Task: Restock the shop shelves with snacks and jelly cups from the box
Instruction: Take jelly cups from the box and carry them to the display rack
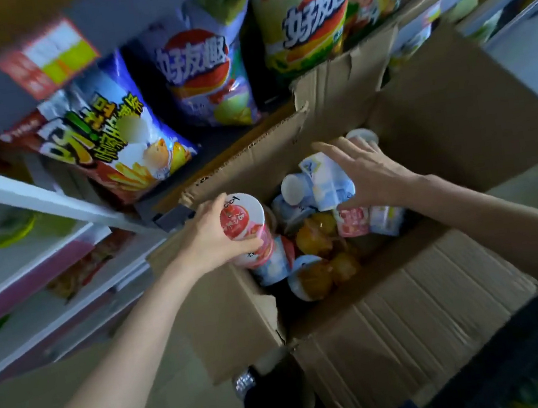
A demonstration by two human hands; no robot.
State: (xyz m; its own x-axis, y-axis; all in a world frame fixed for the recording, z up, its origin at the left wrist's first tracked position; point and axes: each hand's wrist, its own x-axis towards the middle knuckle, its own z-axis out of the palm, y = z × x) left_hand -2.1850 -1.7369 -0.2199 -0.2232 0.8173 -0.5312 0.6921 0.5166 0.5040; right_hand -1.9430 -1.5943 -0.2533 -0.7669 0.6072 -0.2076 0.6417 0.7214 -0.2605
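An open cardboard box (412,315) holds several jelly cups (313,242), some orange, some red, some pale blue. My left hand (210,239) grips a red-lidded jelly cup (244,222) at the box's left edge, thumb under it and fingers over its top. My right hand (369,173) is spread over a pale blue jelly cup (326,179) lying on top of the pile, fingers curling round it, thumb near a red cup below.
Shelves (38,203) run along the left and top, stocked with large snack bags: a blue fries bag (115,138), a purple crisp bag (205,71) and a green one (308,17). The box's flaps (473,101) stand open on all sides.
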